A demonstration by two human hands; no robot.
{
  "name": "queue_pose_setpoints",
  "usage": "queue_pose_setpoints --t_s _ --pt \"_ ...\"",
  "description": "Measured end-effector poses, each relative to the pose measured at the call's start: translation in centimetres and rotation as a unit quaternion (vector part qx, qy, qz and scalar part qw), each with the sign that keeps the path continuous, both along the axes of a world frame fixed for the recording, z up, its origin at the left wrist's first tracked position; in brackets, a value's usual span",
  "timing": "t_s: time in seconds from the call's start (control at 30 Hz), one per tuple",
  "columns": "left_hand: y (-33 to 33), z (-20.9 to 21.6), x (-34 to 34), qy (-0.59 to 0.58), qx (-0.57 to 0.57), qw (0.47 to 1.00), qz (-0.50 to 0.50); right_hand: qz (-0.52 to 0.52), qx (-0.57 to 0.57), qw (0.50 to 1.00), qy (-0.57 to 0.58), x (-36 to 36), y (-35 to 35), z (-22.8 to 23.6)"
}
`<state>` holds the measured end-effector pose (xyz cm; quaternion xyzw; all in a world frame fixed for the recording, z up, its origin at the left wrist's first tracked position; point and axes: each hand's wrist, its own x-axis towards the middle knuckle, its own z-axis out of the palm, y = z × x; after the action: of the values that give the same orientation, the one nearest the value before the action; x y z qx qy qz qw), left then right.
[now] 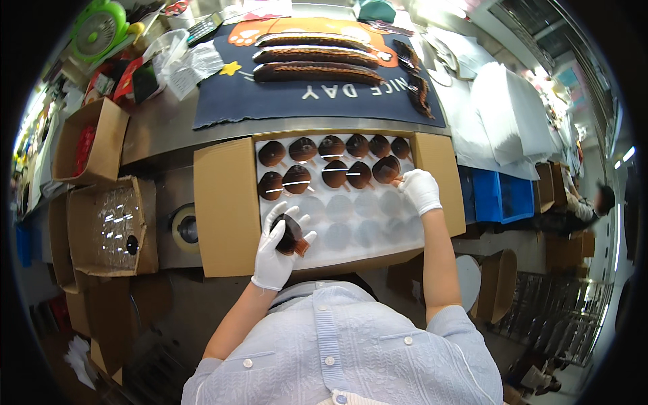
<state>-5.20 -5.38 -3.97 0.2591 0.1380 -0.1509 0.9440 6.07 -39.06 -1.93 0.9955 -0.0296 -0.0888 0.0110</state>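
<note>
Light-blue shirt (331, 337) nearest, the left hand (271, 259) holds dark lenses (286, 239).

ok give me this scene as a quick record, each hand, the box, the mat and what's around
left hand: white-gloved left hand holding a bunch of dark tinted discs with brown tabs
right hand: white-gloved right hand, fingers at the tab of the rightmost disc in the second row
box: open cardboard box with a white insert; two rows of discs at the far side, pale round spots nearer the person
mat: dark blue mat bearing three long dark stacks
around: green fan far left; blue bin right
</note>
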Motion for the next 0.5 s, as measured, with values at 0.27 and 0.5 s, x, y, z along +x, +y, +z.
queue_pose_setpoints --t_s 0.27,0.5 --pt "-3.7 0.7 2.2 -0.087 0.258 0.96 0.06 0.126 0.221 0.967 0.002 -5.1 6.9 2.5" --pt "-3.2 -0.9 1.5 -0.165 0.284 0.941 0.076 0.065 0.532 0.818 0.207 -6.5 14.1 1.5"
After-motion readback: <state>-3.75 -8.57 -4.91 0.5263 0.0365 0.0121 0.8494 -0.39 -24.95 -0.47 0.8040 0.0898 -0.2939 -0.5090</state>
